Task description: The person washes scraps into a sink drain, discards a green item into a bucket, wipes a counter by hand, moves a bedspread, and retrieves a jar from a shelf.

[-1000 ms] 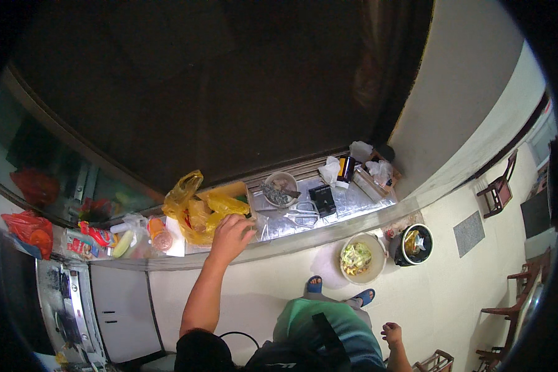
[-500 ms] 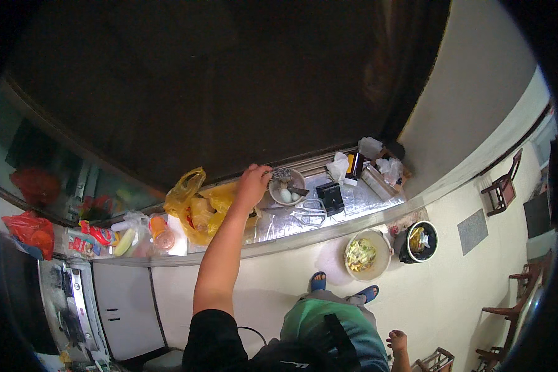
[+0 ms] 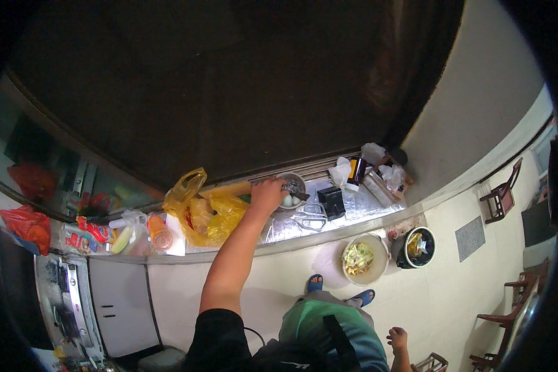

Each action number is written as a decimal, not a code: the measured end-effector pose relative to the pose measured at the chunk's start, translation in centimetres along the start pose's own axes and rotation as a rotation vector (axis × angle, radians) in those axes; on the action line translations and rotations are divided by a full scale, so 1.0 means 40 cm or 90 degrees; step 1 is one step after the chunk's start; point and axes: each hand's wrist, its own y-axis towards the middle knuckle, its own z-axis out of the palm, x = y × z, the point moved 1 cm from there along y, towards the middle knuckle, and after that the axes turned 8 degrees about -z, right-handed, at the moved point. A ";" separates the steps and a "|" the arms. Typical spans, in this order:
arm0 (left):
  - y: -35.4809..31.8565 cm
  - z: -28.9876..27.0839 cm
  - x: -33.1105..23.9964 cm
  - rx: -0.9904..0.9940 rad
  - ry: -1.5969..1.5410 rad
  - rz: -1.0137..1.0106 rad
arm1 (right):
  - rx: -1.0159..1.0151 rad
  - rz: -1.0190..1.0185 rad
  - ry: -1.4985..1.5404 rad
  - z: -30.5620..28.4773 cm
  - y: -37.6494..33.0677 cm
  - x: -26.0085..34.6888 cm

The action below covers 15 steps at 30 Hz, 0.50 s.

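My left hand (image 3: 268, 194) reaches over the left side of a pale round bowl (image 3: 303, 182) on the foil-covered ledge (image 3: 282, 232). Its fingers are closed on a grey, mesh-like scrubber (image 3: 293, 186), held over the bowl; their tips are partly hidden. Inside the bowl lie whitish-green, egg-like round things (image 3: 287, 201) and a dark piece (image 3: 302, 196). My right hand (image 3: 398, 338) hangs low at my right side, fingers loosely bent and apart, with nothing visible in it.
A yellow plastic bag (image 3: 223, 217) stands left of my left hand. Metal-framed tongs or scissors (image 3: 310, 218) and a black box (image 3: 332, 203) lie right of the bowl. Below, a tub of scraps (image 3: 382, 259) and a bin (image 3: 403, 255) stand on the floor.
My left hand has moved right, bringing the grey scrubber further over the bowl. My right hand stays hanging at my side.
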 end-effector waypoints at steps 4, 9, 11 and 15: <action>-0.024 -0.027 -0.015 0.004 -0.136 0.009 | 0.010 -0.067 -0.058 -0.008 0.030 -0.039; -0.150 -0.056 -0.058 -0.098 -0.231 0.015 | 0.026 -0.039 0.007 0.005 0.009 -0.037; -0.225 -0.028 -0.084 -0.083 -0.247 0.062 | 0.029 -0.045 -0.025 0.019 0.009 -0.083; -0.378 0.080 -0.142 0.153 -0.284 0.171 | 0.028 -0.108 -0.051 0.020 0.064 -0.264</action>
